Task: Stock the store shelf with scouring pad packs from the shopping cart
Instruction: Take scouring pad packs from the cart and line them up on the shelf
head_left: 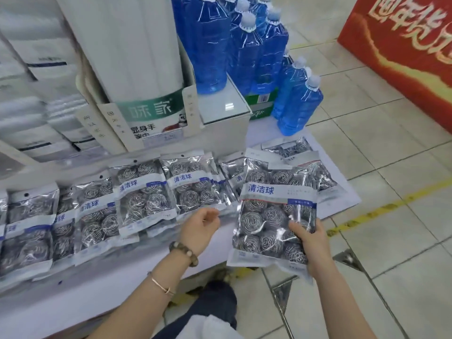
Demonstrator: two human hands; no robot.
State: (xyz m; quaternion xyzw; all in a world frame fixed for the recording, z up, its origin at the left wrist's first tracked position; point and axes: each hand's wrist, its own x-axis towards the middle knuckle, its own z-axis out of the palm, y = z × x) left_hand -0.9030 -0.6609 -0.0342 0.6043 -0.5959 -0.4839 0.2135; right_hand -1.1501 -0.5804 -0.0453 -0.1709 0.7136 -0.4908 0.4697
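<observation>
Placing step: right hand (310, 243) grips a scouring pad pack (269, 216) over the white shelf's (97, 289) front edge, left hand (199, 228) loose and empty by the laid row of packs (144, 192); next, probably lay it at the row's right end.

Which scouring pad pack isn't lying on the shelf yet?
The pack gripped by the right hand, held up at the row's right end. The other packs all lie flat on the white shelf.
</observation>
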